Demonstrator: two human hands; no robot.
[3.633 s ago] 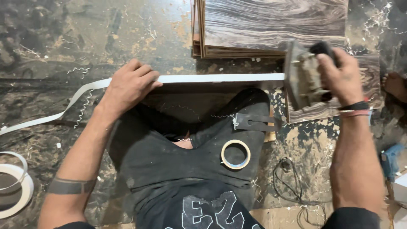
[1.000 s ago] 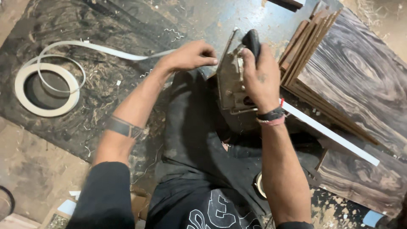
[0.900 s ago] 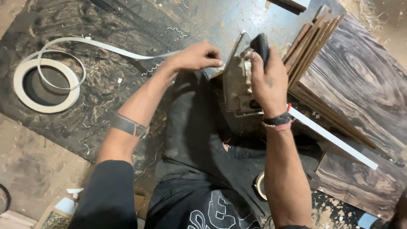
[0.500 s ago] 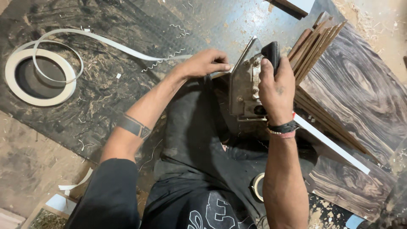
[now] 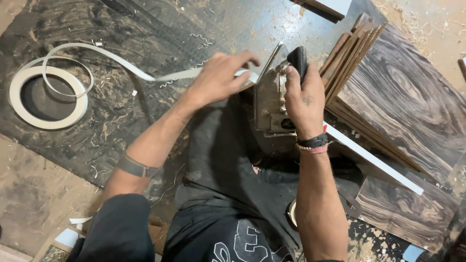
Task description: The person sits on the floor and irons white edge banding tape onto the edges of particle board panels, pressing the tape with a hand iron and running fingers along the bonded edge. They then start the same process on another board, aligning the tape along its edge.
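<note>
My right hand is wrapped tight around the black handle of the metal tool. It looks like a small hand iron or trimmer, worn and grey, and it is tipped up on its side against the edge of the board. My left hand is just beside the tool. Its fingers are curled and press the white strip down onto the board's edge, so this hand is holding the strip and is not open flat.

The strip runs from under my left hand out to the left, loops once, and ends in a big white roll lying flat on the dark floor mat. On the other side of the tool, past my right wrist, the board edge is already white in 1 long line, so I think that part is done. The part near my left hand looks like it is in work now, and the loose strip beyond it is left.

Further out, a stack of dark wood-grain panels leans to the right. Curly shavings and sawdust lie all over the mat.
</note>
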